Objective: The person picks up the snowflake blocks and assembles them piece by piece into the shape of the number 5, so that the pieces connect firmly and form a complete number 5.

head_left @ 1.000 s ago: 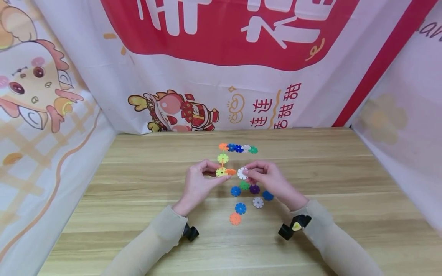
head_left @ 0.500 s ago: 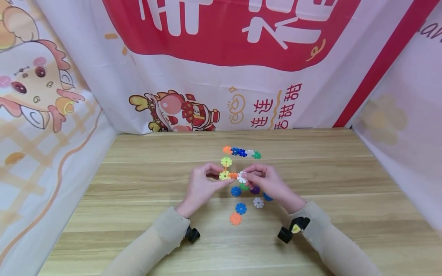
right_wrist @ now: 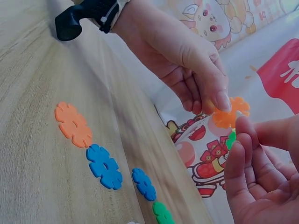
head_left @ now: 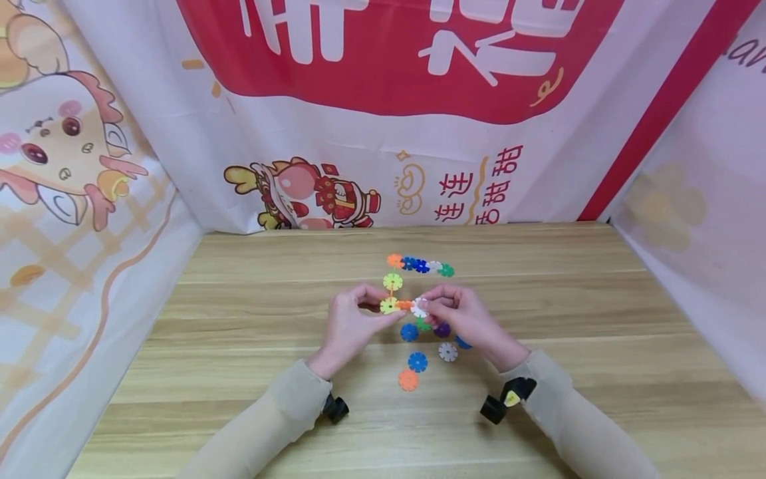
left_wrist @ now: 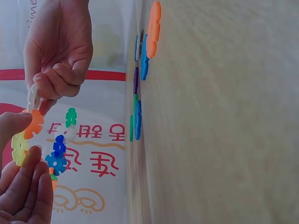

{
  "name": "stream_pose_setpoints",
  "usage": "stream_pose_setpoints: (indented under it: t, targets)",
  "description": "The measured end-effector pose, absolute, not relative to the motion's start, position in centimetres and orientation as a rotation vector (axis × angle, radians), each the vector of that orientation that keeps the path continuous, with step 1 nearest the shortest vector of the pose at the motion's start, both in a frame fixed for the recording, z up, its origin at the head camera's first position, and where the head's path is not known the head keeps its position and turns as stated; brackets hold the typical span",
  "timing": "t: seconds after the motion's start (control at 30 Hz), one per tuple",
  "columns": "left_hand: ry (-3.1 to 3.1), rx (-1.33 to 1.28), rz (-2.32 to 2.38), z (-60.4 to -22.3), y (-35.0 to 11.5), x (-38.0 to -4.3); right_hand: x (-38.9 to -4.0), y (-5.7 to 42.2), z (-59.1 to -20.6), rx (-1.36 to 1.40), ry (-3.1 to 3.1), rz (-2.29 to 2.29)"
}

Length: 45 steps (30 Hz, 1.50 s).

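The left hand (head_left: 353, 327) pinches a chain (head_left: 392, 283) of notched discs between thumb and fingers, at the near end, where a yellow disc (head_left: 388, 307) joins an orange disc (head_left: 403, 305). The right hand (head_left: 469, 322) pinches a white disc (head_left: 417, 308) against the orange one's edge (how deep the notches sit is too small to tell). The chain hangs clear above the table (head_left: 239, 299); its far part turns right through orange, two blues, white and green. Loose discs (head_left: 414, 360) lie flat below and nearer the person: orange, white, purple, green and three blue. A printed cloth (head_left: 371, 133) stands behind the table.
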<state>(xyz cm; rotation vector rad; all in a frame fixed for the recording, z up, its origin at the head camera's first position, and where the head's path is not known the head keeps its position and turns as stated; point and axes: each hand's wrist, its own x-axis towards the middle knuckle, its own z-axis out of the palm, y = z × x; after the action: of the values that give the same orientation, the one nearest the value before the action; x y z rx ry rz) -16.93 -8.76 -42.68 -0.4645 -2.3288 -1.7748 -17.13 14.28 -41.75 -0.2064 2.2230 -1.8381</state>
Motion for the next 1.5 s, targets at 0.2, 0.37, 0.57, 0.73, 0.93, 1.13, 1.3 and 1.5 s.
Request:
stream_pose_setpoints:
  t: [0.2,0.37,0.57,0.73,0.93,1.13,1.3,1.5]
  targets:
    - [-2.317,-0.478,-1.753,-42.8,-8.6,-17.0,-17.1,14.2,-41.9,-0.231,2.223,-1.835]
    - [-2.324,-0.495,-1.740,-42.8,-8.6,-17.1,-17.1,14.1,-42.0,-0.221,2.231,-1.837]
    - [-2.383,-0.517,-1.708,-42.7,-8.7,-17.2,-17.4,14.2,-42.0,-0.296,2.267,-1.829]
    - [-2.397,-0.548,-1.694,-42.5,-9.0,-17.0,-17.5,14.6,-42.1,-0.330,2.299,-1.798]
    - [-2.355,-0.657,-1.496,-41.9,-9.2,-16.8,-17.6,15.0,-41.9,-0.286,2.340,-1.742]
    - [-2.343,-0.842,-1.314,-41.5,-8.7,-16.9,-17.8,15.2,-41.7,-0.276,2.394,-1.698]
    - [-2.454,-0.852,-1.301,-41.5,-8.3,-16.9,-17.9,15.4,-41.6,-0.329,2.421,-1.671]
    - [-2.552,-0.845,-1.307,-41.4,-8.0,-17.0,-18.0,15.7,-41.3,-0.372,2.486,-1.631]
